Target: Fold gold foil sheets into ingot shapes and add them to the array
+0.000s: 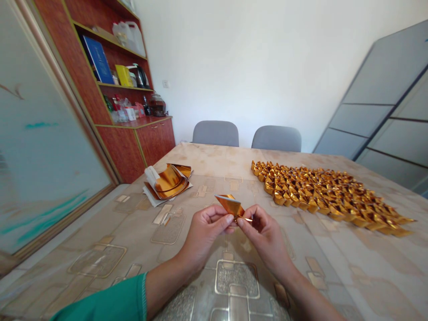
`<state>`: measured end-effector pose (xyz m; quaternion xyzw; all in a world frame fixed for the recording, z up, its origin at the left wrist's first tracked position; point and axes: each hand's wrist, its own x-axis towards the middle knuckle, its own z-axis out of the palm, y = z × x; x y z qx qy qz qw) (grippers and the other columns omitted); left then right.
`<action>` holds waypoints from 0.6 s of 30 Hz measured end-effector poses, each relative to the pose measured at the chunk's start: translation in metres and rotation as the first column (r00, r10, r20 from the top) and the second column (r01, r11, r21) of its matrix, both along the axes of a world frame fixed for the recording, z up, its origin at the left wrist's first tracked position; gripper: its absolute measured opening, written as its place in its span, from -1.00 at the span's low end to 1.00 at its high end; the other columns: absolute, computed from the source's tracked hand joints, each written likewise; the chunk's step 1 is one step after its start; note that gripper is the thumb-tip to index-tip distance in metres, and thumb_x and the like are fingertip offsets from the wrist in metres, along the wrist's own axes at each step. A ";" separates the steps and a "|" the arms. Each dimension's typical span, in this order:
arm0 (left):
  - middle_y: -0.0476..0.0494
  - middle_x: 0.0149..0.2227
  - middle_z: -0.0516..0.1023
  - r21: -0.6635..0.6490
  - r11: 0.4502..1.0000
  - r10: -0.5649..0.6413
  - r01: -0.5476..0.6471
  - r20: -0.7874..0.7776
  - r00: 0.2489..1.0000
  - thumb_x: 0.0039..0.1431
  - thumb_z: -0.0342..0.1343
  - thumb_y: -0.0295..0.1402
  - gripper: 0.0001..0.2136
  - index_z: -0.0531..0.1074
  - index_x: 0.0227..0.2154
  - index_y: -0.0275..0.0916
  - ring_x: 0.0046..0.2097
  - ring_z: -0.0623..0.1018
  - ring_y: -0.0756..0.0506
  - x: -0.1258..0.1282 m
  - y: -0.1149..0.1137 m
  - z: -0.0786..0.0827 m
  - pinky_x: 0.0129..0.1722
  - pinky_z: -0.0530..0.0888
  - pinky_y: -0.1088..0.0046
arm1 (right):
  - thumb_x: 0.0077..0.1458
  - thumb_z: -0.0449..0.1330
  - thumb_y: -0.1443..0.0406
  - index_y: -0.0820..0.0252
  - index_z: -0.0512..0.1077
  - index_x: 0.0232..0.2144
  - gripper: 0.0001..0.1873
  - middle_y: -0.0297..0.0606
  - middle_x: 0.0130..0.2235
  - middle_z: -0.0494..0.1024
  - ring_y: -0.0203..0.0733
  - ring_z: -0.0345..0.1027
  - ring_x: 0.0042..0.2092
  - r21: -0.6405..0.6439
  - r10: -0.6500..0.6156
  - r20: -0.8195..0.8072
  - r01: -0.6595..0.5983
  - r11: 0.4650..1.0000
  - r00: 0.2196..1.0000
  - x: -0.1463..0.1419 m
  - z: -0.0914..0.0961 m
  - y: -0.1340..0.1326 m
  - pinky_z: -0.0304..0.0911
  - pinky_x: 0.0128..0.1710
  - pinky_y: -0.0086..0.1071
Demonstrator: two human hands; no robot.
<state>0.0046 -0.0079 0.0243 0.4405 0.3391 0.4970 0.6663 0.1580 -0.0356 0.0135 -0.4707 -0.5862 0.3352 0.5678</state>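
The fingers of your left hand point(207, 227) pinch the lower left side of a gold foil piece point(230, 206), thumb in front. The fingers of your right hand point(267, 232) are closed at its lower right, thumb and forefinger nipping a thin, pointed end. You hold the piece between both hands, above the near middle of the table point(214, 165); it is partly folded, with a pale edge along its top. A green sleeve point(107, 298) covers part of your left forearm, while your right forearm is bare where it shows.

Farther out to your left, a loose stack of gold sheets point(169, 183) lies curled on the table, with pale paper at its edges. To your right, many folded gold pieces point(314, 191) sit packed closely in rows. Beyond the far edge stand two grey chairs point(216, 133), and a reddish-brown cabinet point(155, 142) with loaded shelves rises at the far left.
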 end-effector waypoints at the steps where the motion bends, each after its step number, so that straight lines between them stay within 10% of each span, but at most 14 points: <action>1: -0.10 -0.41 0.62 0.014 1.000 0.003 -0.003 -0.012 1.000 -0.11 0.42 -0.28 -0.76 0.55 -0.43 -0.31 -0.37 0.57 -0.02 0.000 0.000 0.000 -0.37 0.48 0.53 | 0.11 0.25 0.16 0.14 0.34 -0.47 -0.76 -0.38 -0.48 0.36 -0.25 0.19 -0.42 0.009 0.003 0.015 -0.003 1.000 1.000 0.000 0.000 0.000 0.11 -0.43 -0.40; 18: -0.09 -0.39 0.61 -0.122 0.992 0.020 -0.011 0.073 0.997 -0.20 0.47 -0.28 -0.69 0.54 -0.42 -0.33 -0.40 0.54 0.04 0.000 0.001 -0.001 -0.32 0.50 0.53 | 0.18 0.22 0.16 0.13 0.44 -0.32 -0.83 -0.32 -0.37 0.47 -0.22 0.29 -0.34 0.029 0.120 0.051 -0.122 0.992 0.991 0.006 0.005 -0.001 0.20 -0.35 -0.37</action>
